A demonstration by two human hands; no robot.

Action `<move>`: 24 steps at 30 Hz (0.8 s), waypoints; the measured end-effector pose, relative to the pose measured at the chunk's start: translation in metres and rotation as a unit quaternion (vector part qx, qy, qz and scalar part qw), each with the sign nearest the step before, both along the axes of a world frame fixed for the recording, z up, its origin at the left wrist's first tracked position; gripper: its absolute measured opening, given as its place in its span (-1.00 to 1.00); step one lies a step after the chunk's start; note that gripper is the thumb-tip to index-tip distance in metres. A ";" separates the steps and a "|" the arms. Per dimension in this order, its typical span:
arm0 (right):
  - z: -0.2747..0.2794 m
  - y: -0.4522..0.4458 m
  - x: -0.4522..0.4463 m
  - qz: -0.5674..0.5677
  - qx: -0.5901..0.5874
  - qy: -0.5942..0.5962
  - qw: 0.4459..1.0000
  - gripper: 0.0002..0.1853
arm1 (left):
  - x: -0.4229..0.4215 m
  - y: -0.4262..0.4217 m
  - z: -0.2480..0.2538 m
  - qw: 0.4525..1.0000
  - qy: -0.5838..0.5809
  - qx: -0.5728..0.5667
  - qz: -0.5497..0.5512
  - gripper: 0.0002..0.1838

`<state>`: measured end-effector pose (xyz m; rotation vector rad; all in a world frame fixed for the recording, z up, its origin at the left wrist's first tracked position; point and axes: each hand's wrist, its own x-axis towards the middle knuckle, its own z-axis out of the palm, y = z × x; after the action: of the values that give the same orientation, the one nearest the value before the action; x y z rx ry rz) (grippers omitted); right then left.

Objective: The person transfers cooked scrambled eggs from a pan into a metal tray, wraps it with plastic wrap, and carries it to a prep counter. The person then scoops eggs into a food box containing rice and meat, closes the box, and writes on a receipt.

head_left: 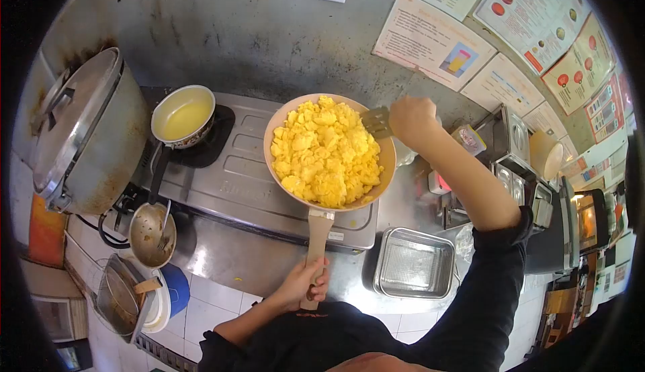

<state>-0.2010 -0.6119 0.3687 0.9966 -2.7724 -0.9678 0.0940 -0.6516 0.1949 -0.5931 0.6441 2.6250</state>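
Observation:
A light-coloured frying pan [268, 149] sits over the right side of the stove, heaped with yellow scrambled eggs [326, 154]. My left hand [304, 285] is closed around the pan's beige handle [317, 238], close to my body. At the pan's upper right rim, my right hand [415, 122] is closed on a slotted spatula [377, 122]. The spatula's blade reaches over the rim beside the eggs; its handle is hidden in my fist.
A steel gas stove [235, 177] bears a small saucepan [183, 115] with yellow liquid. Left of it stands a large lidded pot [101, 137]. A small pan with a fork [153, 235] is below. Metal trays [415, 264] lie right of the stove. Papers [437, 36] hang on the wall.

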 end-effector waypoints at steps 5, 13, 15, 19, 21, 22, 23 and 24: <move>-0.045 0.002 -0.073 -0.006 -0.061 -0.127 0.990 -0.68 | 0.001 -0.016 -0.002 0.996 -0.008 -0.077 -0.047 -0.80; -0.097 0.032 -0.105 0.135 -0.194 -0.216 0.947 -0.64 | -0.001 -0.019 0.005 0.998 -0.015 -0.046 -0.040 -0.83; -0.093 0.049 -0.097 0.222 -0.198 -0.169 0.940 -0.61 | -0.001 -0.019 0.003 0.999 -0.021 -0.031 -0.033 -0.84; -0.095 0.094 -0.053 0.266 -0.220 -0.113 0.932 -0.59 | 0.001 -0.016 -0.001 0.999 -0.019 -0.020 -0.017 -0.81; -0.102 0.122 -0.030 0.280 -0.261 -0.078 0.921 -0.52 | 0.002 -0.017 0.000 1.000 -0.016 -0.022 -0.008 -0.80; -0.109 0.133 -0.016 0.279 -0.260 -0.079 0.921 -0.52 | 0.002 -0.018 -0.001 1.000 -0.007 -0.014 -0.006 -0.80; -0.116 0.145 -0.002 0.252 -0.264 -0.084 0.927 -0.48 | 0.002 -0.018 -0.002 1.000 0.003 -0.005 -0.004 -0.80; -0.120 0.154 0.009 0.224 -0.267 -0.090 0.933 -0.43 | 0.002 -0.018 -0.002 1.000 0.003 -0.004 -0.006 -0.80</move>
<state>-0.1921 -0.4580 0.2482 1.5505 -2.5116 -0.0561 0.0964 -0.6696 0.1932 -0.5831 0.6583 2.6155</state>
